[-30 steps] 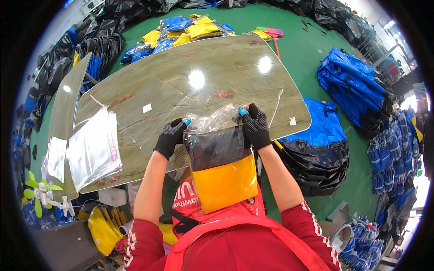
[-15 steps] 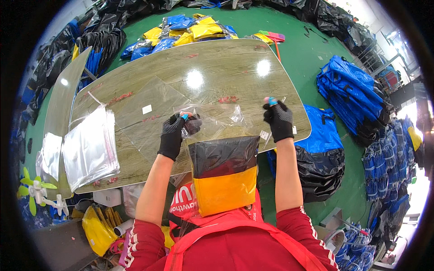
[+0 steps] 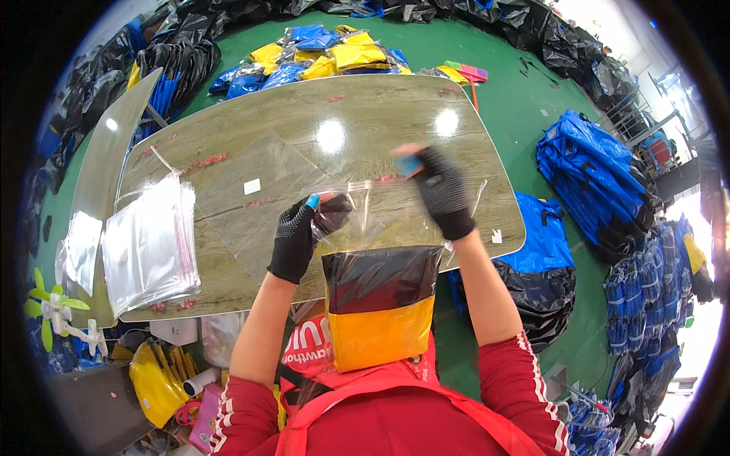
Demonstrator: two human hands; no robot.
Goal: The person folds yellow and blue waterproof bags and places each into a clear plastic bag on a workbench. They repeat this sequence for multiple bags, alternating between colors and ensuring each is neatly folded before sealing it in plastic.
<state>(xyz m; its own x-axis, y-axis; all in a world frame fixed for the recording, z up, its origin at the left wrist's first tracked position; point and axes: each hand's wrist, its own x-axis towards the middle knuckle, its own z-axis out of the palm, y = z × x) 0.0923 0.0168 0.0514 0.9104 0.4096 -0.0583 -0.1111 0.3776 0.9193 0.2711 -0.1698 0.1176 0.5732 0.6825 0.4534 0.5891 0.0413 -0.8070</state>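
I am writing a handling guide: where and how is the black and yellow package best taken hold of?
Best, I think, grip the package by its two sides, coming from left and right: its filled part is flattish and nearly rectangular, while the clear bag top looks thin and loose.

Black gloves [image 3: 291,243] with pale grip dots clad the fingers [image 3: 287,219], with blue bands [image 3: 312,201] near the tips; the right one was blurred. Well back from the fingers, dark red sleeves [image 3: 251,406] bore white stripes [image 3: 226,414]. Between them, behind the fingers, a bright red strap [image 3: 487,418] crossed a dark red top [image 3: 380,425].
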